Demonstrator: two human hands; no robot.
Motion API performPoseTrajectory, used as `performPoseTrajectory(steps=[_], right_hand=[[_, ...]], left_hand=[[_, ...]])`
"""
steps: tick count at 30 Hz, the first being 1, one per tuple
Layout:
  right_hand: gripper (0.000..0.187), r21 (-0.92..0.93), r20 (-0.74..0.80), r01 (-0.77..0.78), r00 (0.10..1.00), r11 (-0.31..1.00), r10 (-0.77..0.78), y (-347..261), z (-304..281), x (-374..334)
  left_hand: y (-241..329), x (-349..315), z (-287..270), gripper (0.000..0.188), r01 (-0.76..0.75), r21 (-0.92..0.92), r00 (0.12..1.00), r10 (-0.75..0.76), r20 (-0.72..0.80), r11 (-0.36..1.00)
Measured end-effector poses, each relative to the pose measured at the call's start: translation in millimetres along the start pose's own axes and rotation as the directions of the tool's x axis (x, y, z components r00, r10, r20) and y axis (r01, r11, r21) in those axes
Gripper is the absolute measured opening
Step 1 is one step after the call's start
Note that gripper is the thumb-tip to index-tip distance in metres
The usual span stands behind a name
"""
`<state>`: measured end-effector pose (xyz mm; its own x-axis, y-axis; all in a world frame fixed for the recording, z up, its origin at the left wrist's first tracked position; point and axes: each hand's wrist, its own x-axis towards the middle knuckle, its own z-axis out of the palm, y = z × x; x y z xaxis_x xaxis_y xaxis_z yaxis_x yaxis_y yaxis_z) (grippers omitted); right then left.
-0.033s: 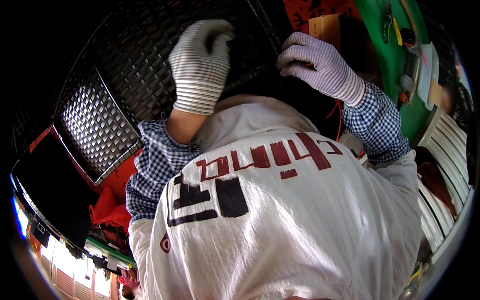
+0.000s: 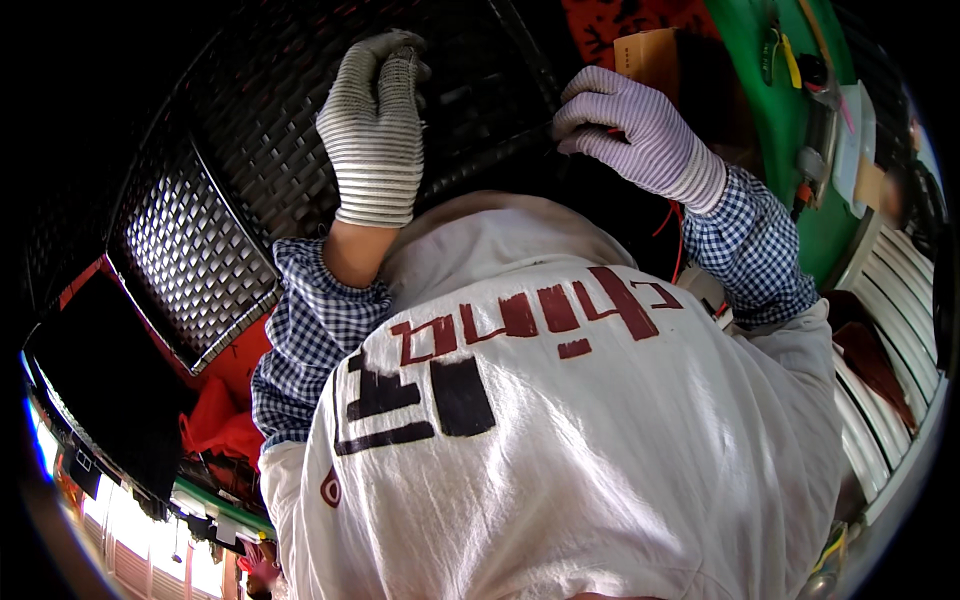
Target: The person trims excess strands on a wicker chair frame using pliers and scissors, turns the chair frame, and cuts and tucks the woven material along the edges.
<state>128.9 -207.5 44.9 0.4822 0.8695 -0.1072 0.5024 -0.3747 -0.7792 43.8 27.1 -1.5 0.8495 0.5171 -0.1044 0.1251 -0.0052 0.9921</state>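
Black woven wicker (image 2: pixel 270 130) with a framed edge lies in front of me. My left hand (image 2: pixel 375 135), in a grey-striped white glove, is over the weave. Its fingers are drawn together and bent away at the tips, where a dark strand or shadow hides what they hold. Near the bar at the right of the weave is my right hand (image 2: pixel 640 130), in a purple-striped glove. Its fingers curl toward the thumb, and the dark background hides anything between the tips.
At the left stands another woven panel (image 2: pixel 190 245) beside red cloth (image 2: pixel 220 420). A cardboard box (image 2: pixel 645 58) sits beyond my right hand. Yellow-handled pliers (image 2: pixel 791 62) lie on the green surface (image 2: pixel 745 60) at right. A thin red cord (image 2: pixel 681 245) hangs below my right wrist.
My left hand has shifted left, and its thumb and fingers have come together from a looser curl. My right hand has hardly moved.
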Motion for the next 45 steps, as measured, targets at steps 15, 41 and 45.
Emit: performPoseTrajectory(steps=[15,41,45], right_hand=[[0.026,-0.316,-0.491,-0.236,0.87,0.919,0.055,16,-92,-8],[0.052,0.13,-0.779,-0.98,-0.007,0.151,0.627,182,-299,-191],[0.074,-0.069,-0.874,-0.954,0.199,0.291,0.443,217,-293,-171]], left_hand=[[15,-17,26,0.016,-0.367,0.651,0.924,0.18,0.337,0.664],[13,-12,33,0.009,-0.418,0.52,0.905,0.295,0.306,0.745],[17,-4,28,0.009,-0.381,0.536,0.923,0.277,0.267,0.753]])
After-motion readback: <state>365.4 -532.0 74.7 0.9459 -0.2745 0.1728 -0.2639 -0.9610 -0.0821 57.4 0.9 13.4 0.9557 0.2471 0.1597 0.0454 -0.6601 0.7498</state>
